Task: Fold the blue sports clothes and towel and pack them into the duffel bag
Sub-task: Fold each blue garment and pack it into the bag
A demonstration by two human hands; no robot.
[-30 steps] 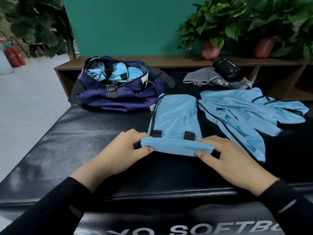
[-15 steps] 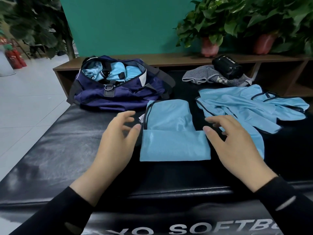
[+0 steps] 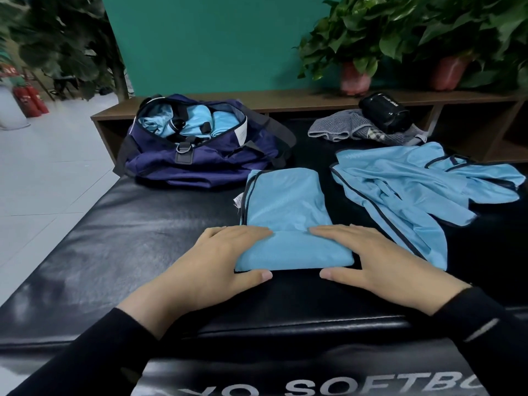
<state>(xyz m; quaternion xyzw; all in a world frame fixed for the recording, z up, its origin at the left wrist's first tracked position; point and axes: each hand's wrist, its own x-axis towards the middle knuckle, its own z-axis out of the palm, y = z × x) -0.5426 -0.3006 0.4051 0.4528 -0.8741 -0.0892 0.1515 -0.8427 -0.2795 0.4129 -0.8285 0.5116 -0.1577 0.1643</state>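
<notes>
Both flat hands, left (image 3: 225,261) and right (image 3: 371,261), pressed the half-folded shirt (image 3: 285,212) between them; beyond the left, the bag (image 3: 205,158) held some clothes, while beyond the right a jacket (image 3: 414,190) lay unfolded.

Sports facility or gym: black padded mat (image 3: 114,238) under the hands, printed "SOFTB"; fire extinguishers (image 3: 30,100) far left.

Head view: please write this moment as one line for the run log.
step: fold | left hand: flat on blue garment | right hand: flat on it | duffel bag: open, blue clothes inside | second blue garment: unfolded
</notes>
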